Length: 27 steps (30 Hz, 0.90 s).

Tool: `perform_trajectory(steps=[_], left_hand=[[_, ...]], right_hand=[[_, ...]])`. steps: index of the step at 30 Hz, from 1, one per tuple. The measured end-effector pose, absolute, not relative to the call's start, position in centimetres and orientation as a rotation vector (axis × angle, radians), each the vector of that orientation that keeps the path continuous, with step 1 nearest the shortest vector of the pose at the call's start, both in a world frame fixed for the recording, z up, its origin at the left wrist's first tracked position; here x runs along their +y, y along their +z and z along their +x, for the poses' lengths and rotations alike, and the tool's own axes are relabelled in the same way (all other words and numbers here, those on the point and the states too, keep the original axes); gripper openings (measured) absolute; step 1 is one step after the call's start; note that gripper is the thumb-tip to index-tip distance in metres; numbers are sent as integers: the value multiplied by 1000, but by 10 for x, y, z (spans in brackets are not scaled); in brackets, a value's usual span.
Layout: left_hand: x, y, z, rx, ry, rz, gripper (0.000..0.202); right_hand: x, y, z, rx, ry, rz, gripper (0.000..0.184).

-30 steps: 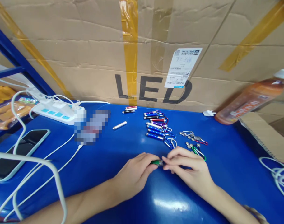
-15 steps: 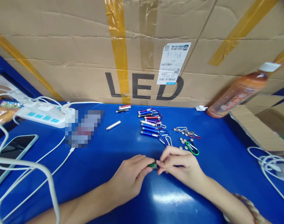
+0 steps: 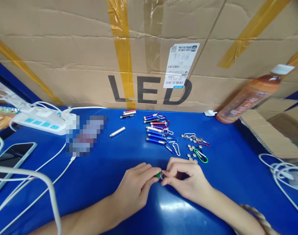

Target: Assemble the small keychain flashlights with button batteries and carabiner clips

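Note:
Between the thumb and fingers of my left hand (image 3: 139, 182) is a small green flashlight (image 3: 158, 175), mostly covered by the grip. Its dark, round metal end points at my right hand (image 3: 186, 178). My right thumb and forefinger are pinched together at that end; whatever lies between the tips is too small to make out. Beyond my hands lies a row of mini flashlights (image 3: 155, 135) in blue, red, purple and silver, with carabiner clips. To their right are scattered button cells (image 3: 190, 148), a green carabiner (image 3: 201, 156) and other loose clips.
A silver tube (image 3: 117, 132) lies left of the row, with red and black flashlights (image 3: 128, 114) behind it. A power strip (image 3: 44, 120), phone (image 3: 14, 160) and white cables occupy the left. At the right stand a drink bottle (image 3: 251, 96) and a cable (image 3: 281, 171). A large carton (image 3: 90, 58) walls the back.
My right hand has shifted slightly left and down, its fingertips now closer against the flashlight's end. More button cells show beyond it. My left hand keeps its grip.

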<state>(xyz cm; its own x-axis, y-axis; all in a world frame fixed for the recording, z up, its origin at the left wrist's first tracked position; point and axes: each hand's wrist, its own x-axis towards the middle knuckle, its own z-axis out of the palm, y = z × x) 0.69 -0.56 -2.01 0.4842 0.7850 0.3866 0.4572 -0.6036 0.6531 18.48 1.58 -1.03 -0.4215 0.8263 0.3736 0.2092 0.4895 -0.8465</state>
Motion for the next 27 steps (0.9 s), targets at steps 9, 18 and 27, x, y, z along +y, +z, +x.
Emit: perform_trajectory(steps=[9, 18, 27], left_hand=[[-4, -21, 8, 1026, 1004, 2297, 20], [0, -17, 8, 1024, 1086, 2234, 25], [1, -17, 5, 1025, 904, 2153, 30]], right_hand=[[16, -10, 182, -1815, 998, -985, 40], [18, -10, 180, -1523, 1485, -1146, 41], [19, -11, 181, -1530, 1618, -1297, 39]])
